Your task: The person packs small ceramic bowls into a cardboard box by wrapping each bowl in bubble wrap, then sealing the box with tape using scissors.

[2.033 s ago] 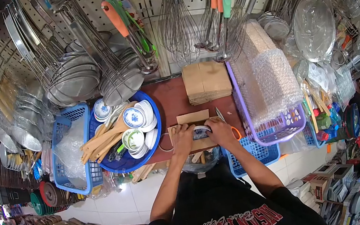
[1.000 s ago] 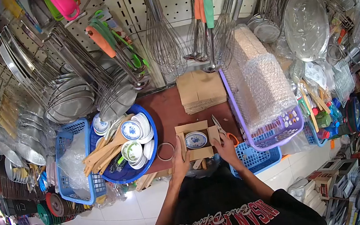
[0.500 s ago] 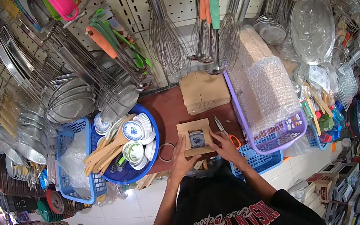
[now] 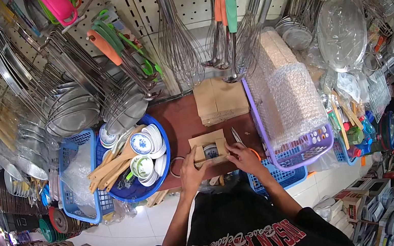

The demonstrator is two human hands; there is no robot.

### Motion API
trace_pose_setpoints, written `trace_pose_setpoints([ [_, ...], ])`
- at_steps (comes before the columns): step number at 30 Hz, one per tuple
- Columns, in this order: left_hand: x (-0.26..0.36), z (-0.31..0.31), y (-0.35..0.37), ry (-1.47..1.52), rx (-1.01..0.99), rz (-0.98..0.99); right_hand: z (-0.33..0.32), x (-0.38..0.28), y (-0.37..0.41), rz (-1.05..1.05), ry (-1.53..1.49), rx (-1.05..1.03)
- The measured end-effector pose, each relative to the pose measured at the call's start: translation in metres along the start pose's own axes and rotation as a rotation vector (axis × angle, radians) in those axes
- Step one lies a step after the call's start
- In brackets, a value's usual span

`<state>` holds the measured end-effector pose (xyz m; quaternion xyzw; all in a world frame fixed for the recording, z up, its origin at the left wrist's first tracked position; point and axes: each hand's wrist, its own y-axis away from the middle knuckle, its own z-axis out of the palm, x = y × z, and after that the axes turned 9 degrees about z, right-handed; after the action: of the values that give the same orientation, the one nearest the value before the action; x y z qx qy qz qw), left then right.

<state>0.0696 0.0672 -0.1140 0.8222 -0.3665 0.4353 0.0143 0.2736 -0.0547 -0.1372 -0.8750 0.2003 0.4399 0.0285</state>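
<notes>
A small brown cardboard box [image 4: 208, 138] lies on the red-brown tabletop with its flaps partly folded. Through its opening shows a white bowl with a blue pattern [image 4: 210, 150], its lower part covered by the near flap. My left hand [image 4: 192, 171] grips the box's left side, with the thumb at the near flap. My right hand [image 4: 245, 158] holds the right near corner, fingers bent against the cardboard. Just right of the box lie scissors [image 4: 236, 135], their orange handle partly behind my right hand. A roll of tape [image 4: 177, 167] rests beside my left hand.
A stack of flat cardboard boxes [image 4: 220, 99] stands behind. At left, a blue basin [image 4: 161, 128] holds bowls and wooden utensils, beside a blue basket [image 4: 93, 139]. A purple basket [image 4: 291, 163] with bubble wrap [image 4: 296, 97] stands right. Whisks [image 4: 180, 48] and ladles hang above.
My hands have brought the near flap up over the lower part of the bowl, so less of it shows. My fingers have bent closer in around the box.
</notes>
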Motion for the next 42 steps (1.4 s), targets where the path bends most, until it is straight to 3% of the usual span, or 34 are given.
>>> trace_pose_setpoints([
  [6, -0.003, 0.004, 0.004, 0.007, 0.034, 0.034, -0.011, -0.008, 0.005, -0.099, 0.276, 0.077],
  [12, 0.001, 0.001, -0.004, 0.005, -0.035, -0.036, -0.007, 0.002, 0.000, -0.134, 0.242, 0.079],
  [18, -0.020, 0.024, -0.002, -0.036, 0.077, 0.083, 0.002, 0.016, -0.004, -0.126, 0.015, 0.063],
  [21, -0.012, 0.022, 0.002, 0.147, 0.067, -0.101, 0.011, 0.015, -0.001, -0.066, -0.154, 0.082],
  [27, -0.016, 0.035, 0.017, 0.137, 0.179, -0.041, 0.011, -0.007, 0.008, 0.001, -0.203, 0.202],
  [32, -0.013, 0.036, 0.022, 0.095, 0.164, -0.065, 0.007, -0.021, 0.002, -0.109, 0.074, 0.163],
  [35, -0.009, 0.024, 0.023, 0.121, 0.070, -0.109, 0.009, -0.026, 0.001, -0.129, 0.074, 0.161],
  [38, -0.021, 0.018, 0.033, 0.032, 0.198, -0.074, 0.010, -0.022, 0.000, -0.126, 0.110, 0.168],
  [41, -0.042, 0.006, 0.059, -0.497, 0.021, -0.229, 0.013, -0.021, 0.000, -0.082, 0.138, 0.157],
  [42, -0.058, 0.013, 0.068, -0.594, 0.051, -0.195, 0.014, -0.020, 0.000, -0.059, 0.134, 0.146],
])
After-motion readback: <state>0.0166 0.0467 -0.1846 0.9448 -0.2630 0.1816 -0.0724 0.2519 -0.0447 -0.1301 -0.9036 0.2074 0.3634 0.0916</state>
